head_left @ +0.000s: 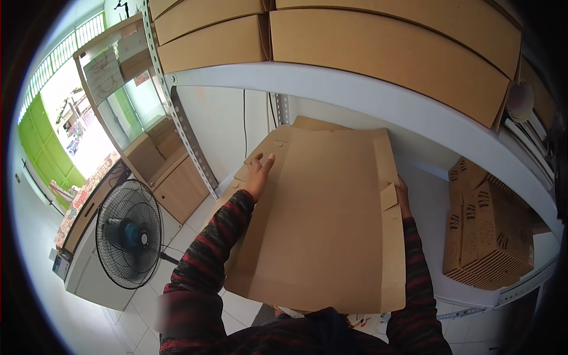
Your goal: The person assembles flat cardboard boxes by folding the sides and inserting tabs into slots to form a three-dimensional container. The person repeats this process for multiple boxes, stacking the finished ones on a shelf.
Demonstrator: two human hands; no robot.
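A large flat brown cardboard box blank (331,207), creased along its sides, slopes up in front of me from my waist to beneath a shelf. My left hand (258,176) is over the blank's left side flap, with thumb and forefinger apart; I cannot tell how firmly it touches. At the right edge, my right hand (403,200) grips the blank beside a small raised tab (389,196). Its fingers are mostly hidden behind the board. Another brown cardboard edge (319,123) shows behind the blank's far end.
Cardboard boxes (378,56) fill the white metal shelf (331,81) overhead. A bundle of folded printed cartons (488,231) lies at the right on the lower shelf. To the left stand a black fan (129,234), a glass-fronted cabinet (133,112) and a green door (50,142).
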